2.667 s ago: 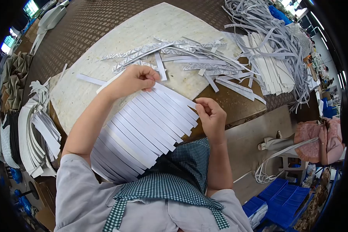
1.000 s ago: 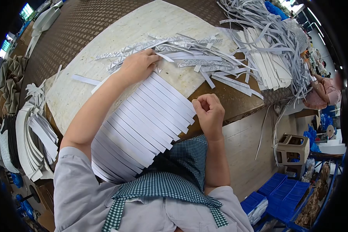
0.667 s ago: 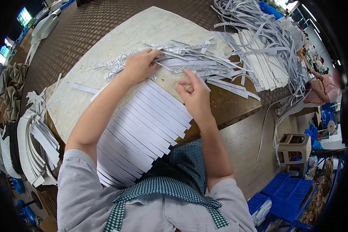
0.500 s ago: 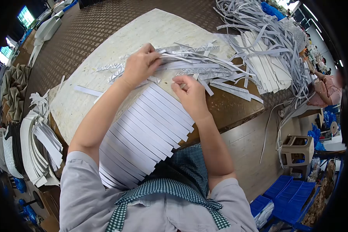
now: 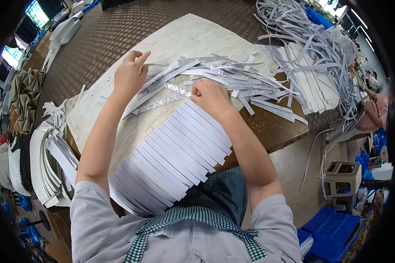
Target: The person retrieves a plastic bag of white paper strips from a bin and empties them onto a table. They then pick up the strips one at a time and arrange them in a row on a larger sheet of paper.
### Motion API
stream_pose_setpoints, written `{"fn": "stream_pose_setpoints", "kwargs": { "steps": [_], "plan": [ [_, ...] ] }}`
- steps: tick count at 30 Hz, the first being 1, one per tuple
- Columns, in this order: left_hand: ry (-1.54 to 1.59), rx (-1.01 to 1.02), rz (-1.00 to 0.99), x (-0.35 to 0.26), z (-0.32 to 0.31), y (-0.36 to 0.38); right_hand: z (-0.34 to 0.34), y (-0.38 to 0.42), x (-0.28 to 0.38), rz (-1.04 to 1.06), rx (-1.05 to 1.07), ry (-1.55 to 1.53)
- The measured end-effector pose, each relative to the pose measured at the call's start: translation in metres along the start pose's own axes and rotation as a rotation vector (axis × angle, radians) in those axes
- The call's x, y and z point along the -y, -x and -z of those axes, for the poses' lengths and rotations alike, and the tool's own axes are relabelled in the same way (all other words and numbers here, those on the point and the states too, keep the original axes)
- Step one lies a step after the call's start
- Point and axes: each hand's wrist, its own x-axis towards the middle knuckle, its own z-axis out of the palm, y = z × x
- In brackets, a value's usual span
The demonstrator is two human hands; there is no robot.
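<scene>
White strips lie edge to edge in an overlapping row (image 5: 175,153), running from my lap up onto the board. Beyond the row is a loose heap of white and silver-patterned strips (image 5: 245,81). My left hand (image 5: 131,76) is raised at the heap's left end, thumb and forefinger apart, with nothing clearly held. At the row's upper end, my right hand (image 5: 211,95) has its fingers curled together beside the heap. A short patterned strip (image 5: 178,90) ends close to those fingertips; whether they grip anything is hidden.
A pale, stained board (image 5: 180,37) covers part of the brown patterned table (image 5: 114,30). Tangled strips (image 5: 311,52) and stacked white pieces (image 5: 309,83) lie at the right. More white pieces (image 5: 44,162) hang at the left. A stool (image 5: 343,179) and blue trays (image 5: 331,228) stand lower right.
My left hand has moved left, away from the heap, and its fingers have parted. Strips on the heap's left side have shifted. My right hand's fingers have curled tighter.
</scene>
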Motion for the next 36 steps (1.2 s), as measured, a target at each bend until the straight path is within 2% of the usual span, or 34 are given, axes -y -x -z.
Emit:
{"fn": "stream_pose_setpoints", "kwargs": {
  "steps": [4, 7, 8, 11, 15, 19, 23, 27, 30, 33, 36],
  "plan": [
    [0.141, 0.073, -0.011, -0.004, -0.011, 0.023, -0.014, -0.005, -0.010, 0.188, -0.161, 0.251],
    [0.256, 0.138, -0.167, -0.020, -0.021, 0.029, -0.012, -0.006, -0.015, 0.189, -0.251, 0.239],
    [0.306, 0.097, -0.260, -0.024, -0.023, 0.027, -0.009, -0.006, -0.015, 0.188, -0.288, 0.222],
    [0.336, 0.077, -0.332, -0.028, -0.030, 0.021, 0.017, 0.006, 0.000, 0.160, -0.375, 0.128],
    [0.459, 0.215, -0.182, -0.031, -0.024, 0.015, 0.049, 0.035, -0.006, 0.051, -0.448, -0.112],
    [0.508, 0.226, -0.262, -0.046, -0.022, 0.015, 0.050, 0.077, -0.020, -0.099, -0.507, -0.421],
    [0.671, 0.455, -0.145, -0.070, -0.023, 0.018, 0.047, 0.116, -0.020, -0.275, -0.542, -0.624],
    [0.745, 0.609, -0.078, -0.082, -0.025, 0.014, 0.037, 0.136, -0.029, -0.297, -0.591, -0.752],
    [0.735, 0.519, -0.032, -0.086, -0.035, 0.013, 0.029, 0.144, -0.035, -0.319, -0.585, -0.825],
    [0.903, 0.729, 0.121, -0.083, -0.042, 0.008, 0.028, 0.147, -0.032, -0.300, -0.570, -0.866],
    [0.937, 0.742, 0.126, -0.082, -0.046, 0.007, 0.025, 0.150, -0.033, -0.258, -0.590, -0.954]
  ]
}}
